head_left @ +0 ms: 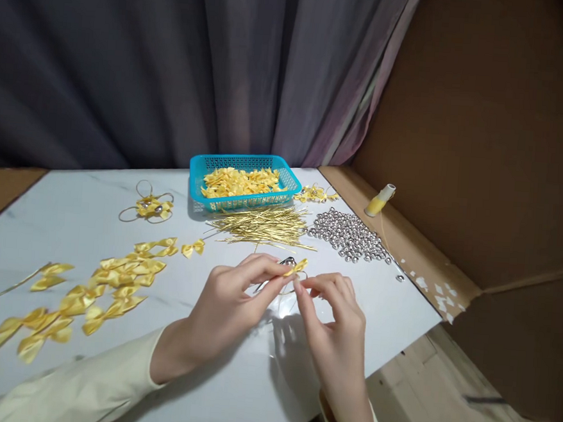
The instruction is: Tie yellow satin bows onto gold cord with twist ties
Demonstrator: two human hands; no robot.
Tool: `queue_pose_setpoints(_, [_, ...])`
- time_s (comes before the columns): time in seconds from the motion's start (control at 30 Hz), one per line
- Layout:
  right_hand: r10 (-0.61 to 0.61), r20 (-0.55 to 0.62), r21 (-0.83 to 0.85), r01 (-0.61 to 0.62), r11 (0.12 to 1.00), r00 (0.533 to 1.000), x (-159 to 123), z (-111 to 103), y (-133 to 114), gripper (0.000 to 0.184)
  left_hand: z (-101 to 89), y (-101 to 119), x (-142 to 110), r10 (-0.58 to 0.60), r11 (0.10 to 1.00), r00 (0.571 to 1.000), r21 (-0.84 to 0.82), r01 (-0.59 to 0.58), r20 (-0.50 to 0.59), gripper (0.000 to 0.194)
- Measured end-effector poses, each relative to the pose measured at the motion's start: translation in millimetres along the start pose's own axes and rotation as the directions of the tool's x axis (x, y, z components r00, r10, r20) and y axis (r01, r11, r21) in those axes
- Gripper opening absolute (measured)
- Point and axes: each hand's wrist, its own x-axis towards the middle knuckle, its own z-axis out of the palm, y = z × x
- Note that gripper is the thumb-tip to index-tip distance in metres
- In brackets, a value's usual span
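Note:
My left hand (229, 300) pinches a small yellow ribbon bow (298, 267) between thumb and fingers, just above the white table (230, 387). A silver bell sits against the bow at the fingertips. My right hand (334, 317) meets it from the right, fingers pinched at a thin gold thread under the bow. Both hands hover near the table's front middle. Behind them lies a heap of gold wire ties (264, 226), and to the right a pile of silver bells (350, 235).
A blue basket (243, 202) of yellow bows stands at the back. Several loose yellow bows (107, 285) spread over the left side. Finished bows with loops (150, 207) lie back left, more (315, 193) beside the basket. A thread spool (379, 200) rests on the cardboard ledge.

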Motion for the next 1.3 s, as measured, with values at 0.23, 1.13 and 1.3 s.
queue_pose_setpoints(0.23, [0.168,0.19,0.38,-0.23,0.896,0.967,3.4,-13.5,-3.0,0.01,-1.1,-6.0,-2.6,0.107,0.983,0.993,0.142,-0.113,0.05,0.01])
queue_pose_setpoints(1.13, [0.06,0.603,0.421,-0.381,0.823,0.795,81.6,-9.1,7.0,0.02,-6.9,-17.7,4.4,0.278,0.936,0.956,0.198,-0.292,0.097,0.018])
queue_pose_setpoints(1.3, [-0.01,0.732,0.492,-0.517,0.7,0.682,111.3,14.0,12.0,0.024,-21.7,-21.0,15.8,0.364,0.896,0.931,0.268,-0.355,0.019,0.018])
